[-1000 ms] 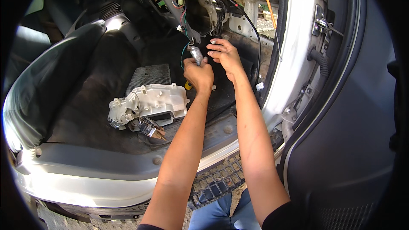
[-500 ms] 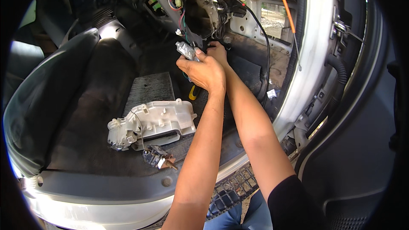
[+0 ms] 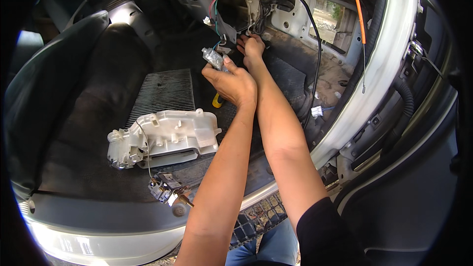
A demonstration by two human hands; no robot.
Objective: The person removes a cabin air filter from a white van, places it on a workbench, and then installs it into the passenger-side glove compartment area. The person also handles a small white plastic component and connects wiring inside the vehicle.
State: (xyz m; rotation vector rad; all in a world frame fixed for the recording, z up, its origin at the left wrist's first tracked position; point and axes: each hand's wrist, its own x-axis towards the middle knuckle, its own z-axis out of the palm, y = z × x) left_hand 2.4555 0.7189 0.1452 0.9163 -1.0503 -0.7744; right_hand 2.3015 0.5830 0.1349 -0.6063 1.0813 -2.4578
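Note:
My left hand point(image 3: 230, 83) is closed round a silver metal cylinder point(image 3: 213, 59) with a narrower end, tilted up to the left. Farther off, my right hand point(image 3: 253, 47) is down at the floor beside the foot of a grey metal bracket point(image 3: 227, 30). Its fingers are bent and partly seen; what they grip, if anything, cannot be made out. Below my left wrist, a yellow-handled tool point(image 3: 218, 100) lies partly hidden on the dark mat. To its left rests a translucent white plastic housing point(image 3: 180, 127), in front of a pleated filter point(image 3: 165, 91).
A small mechanism with a brass-coloured shaft point(image 3: 165, 188) lies near the sill, joined to the housing by a thin cable. Loose wires point(image 3: 215, 7) hang along the bracket. A black cable point(image 3: 315, 34) and an orange cable point(image 3: 360, 10) dangle at right, near the white door pillar point(image 3: 382, 66).
The view has shifted, so the housing and filter sit farther left and the door pillar farther right. My left hand keeps the cylinder; my right hand stays low by the bracket, its fingers slightly moved.

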